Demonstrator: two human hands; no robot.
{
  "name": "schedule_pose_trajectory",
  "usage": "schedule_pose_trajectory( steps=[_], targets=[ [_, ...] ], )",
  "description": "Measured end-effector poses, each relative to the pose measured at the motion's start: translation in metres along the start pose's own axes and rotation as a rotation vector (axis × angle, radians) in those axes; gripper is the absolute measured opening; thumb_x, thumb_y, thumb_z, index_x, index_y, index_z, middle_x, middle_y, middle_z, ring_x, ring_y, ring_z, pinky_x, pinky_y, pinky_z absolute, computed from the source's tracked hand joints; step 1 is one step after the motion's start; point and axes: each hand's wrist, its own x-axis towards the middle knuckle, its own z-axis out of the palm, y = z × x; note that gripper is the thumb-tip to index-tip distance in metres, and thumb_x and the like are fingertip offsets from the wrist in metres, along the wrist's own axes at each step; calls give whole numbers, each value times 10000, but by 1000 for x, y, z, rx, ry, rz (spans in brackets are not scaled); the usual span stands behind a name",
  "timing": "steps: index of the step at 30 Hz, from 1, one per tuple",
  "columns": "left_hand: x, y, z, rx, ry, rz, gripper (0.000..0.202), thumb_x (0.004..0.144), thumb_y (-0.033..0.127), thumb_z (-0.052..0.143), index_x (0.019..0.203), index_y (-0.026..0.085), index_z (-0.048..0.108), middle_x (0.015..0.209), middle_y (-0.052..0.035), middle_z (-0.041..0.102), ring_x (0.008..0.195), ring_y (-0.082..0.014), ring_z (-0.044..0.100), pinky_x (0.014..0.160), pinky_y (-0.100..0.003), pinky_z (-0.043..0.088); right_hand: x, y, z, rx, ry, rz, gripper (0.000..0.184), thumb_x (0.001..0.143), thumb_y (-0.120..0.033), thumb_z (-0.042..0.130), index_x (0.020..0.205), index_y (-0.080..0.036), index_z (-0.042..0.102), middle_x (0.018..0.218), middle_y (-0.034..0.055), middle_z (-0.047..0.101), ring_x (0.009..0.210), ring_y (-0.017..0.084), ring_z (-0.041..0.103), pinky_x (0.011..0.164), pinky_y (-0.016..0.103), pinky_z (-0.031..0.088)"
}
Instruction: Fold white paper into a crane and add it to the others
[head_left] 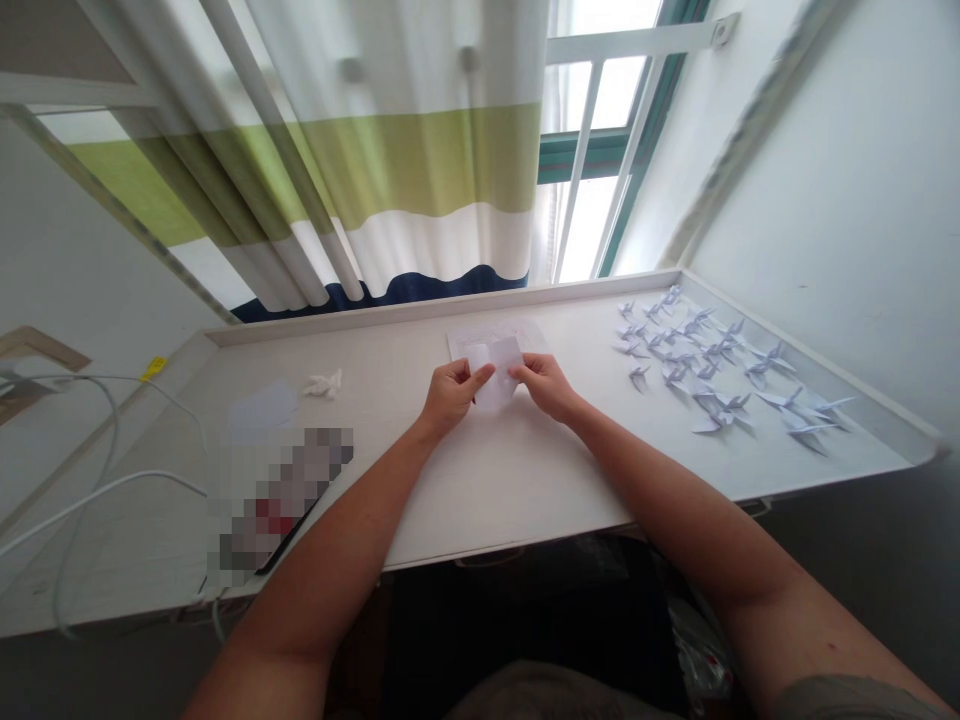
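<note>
Paper getting pinched from both sides, and uneven tugging is looking like the main risk

On the far left, cables (150, 474) are trailing over the table (367, 365), then loose sheets (262, 408) and a crumpled white scrap (324, 385) are lying well apart from the hands. The left hand (448, 395) is clamping thumb and fingers on the white paper (505, 352), which is hanging between both hands over mid-table, a printed sheet (491, 332) lying just beyond; the right hand (551, 384) is pinching its other side. If one's pulling harder, I'm guessing it could be tearing or creasing crooked. Over right, paper birds (718, 348) are standing close together, so a swinging forearm could be knocking some, imo.
</note>
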Motion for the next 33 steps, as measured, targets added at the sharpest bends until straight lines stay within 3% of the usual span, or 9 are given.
schedule_pose_trajectory(
  steps=[5,10,14,19,23,27,30,33],
  targets=[
    [2,-1,-5,-25,0,-118,549,699,659,878,800,180,630,723,-18,694,601,-142,619,512,-244,502,4,-2,-5,150,52,100,183,707,-349,729,762,-175,716,764,31,721,752,189,659,720,337,581],
    [4,-2,-8,-57,-18,-177,650,643,621,924,1017,144,689,807,-61,778,682,-199,720,566,-310,614,2,-3,-8,160,-31,190,236,708,-366,813,827,-171,756,824,44,756,772,187,688,716,325,613],
    [7,-3,-12,-68,9,-160,648,627,606,943,989,125,704,787,-78,789,634,-187,706,543,-299,599,1,-2,-10,178,-74,195,300,718,-410,864,874,-166,783,913,70,789,835,212,714,750,348,647],
    [8,0,-17,-47,-84,-155,615,652,529,950,1063,123,739,823,-74,793,660,-179,711,562,-285,600,3,3,-13,186,-69,183,403,741,-508,892,900,-157,776,902,72,789,823,213,730,745,360,665],
    [7,4,-18,-75,-88,-146,504,696,456,903,1058,133,768,807,-61,773,688,-189,718,570,-298,615,4,3,-14,261,-12,157,401,747,-430,893,1047,-195,770,939,56,784,820,224,748,749,416,691],
    [5,8,-18,-99,-105,-120,297,757,343,760,958,132,818,878,-93,769,753,-205,735,618,-332,642,5,0,-16,258,5,226,187,839,-354,742,916,-187,780,935,77,762,790,224,744,741,400,660],
    [4,9,-18,-96,-117,-81,306,790,367,672,862,117,832,875,-117,761,773,-204,702,625,-336,643,6,-2,-16,273,28,250,239,857,-381,665,802,-168,757,897,86,748,818,221,712,712,338,600],
    [3,9,-16,-5,-97,-23,293,792,391,721,851,124,826,847,-98,755,738,-184,665,606,-311,620,5,-3,-15,203,8,228,299,830,-456,735,749,-169,710,788,49,702,730,170,635,645,282,512]
  ],
)
